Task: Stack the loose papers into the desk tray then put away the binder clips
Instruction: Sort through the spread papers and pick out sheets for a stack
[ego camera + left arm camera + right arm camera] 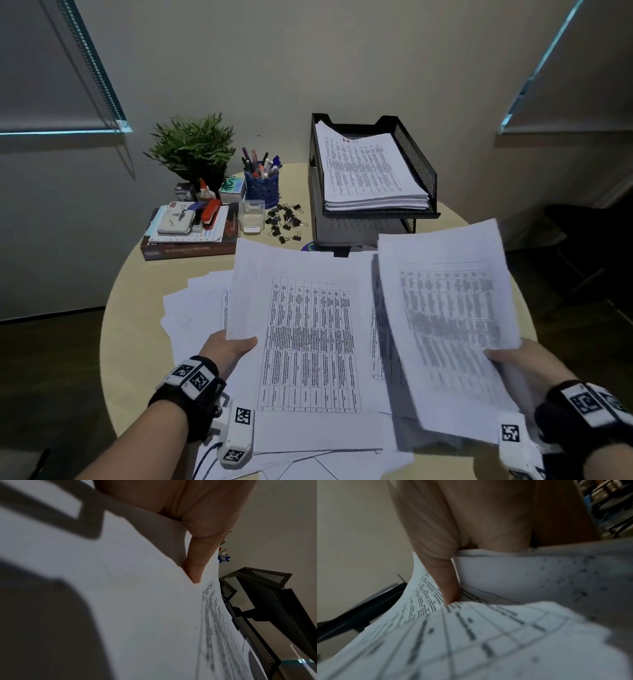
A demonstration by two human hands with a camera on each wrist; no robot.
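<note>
Two bundles of printed sheets are in my grasp. My left hand (pixel 228 346) pinches the near left corner of one sheaf (pixel 308 329), thumb on top; the left wrist view shows a finger curled under its edge. My right hand (pixel 513 359) grips the near right edge of a second sheaf (pixel 448 322), which tilts up off the pile, its print blurred; the right wrist view shows my fingers (pixel 447 582) tucked between the pages. Both hands are clenched on paper, neither released.

Beneath them, more loose papers (pixel 191 308) lie fanned across the near half of the round bench (pixel 137 342), some overhanging its near edge.

The black mesh desk tray (pixel 416 161) stands at the far right of the bench, well apart from my hands. Its upper tier already carries a squared stack of sheets (pixel 366 171).

The binder clips (pixel 286 222) lie scattered on the bench just left of the tray, beside a clear plastic box (pixel 251 217). None appears put away.

Judgement: paper stacking is part done; a substantial pile remains, and the clip stage is untouched.
</note>
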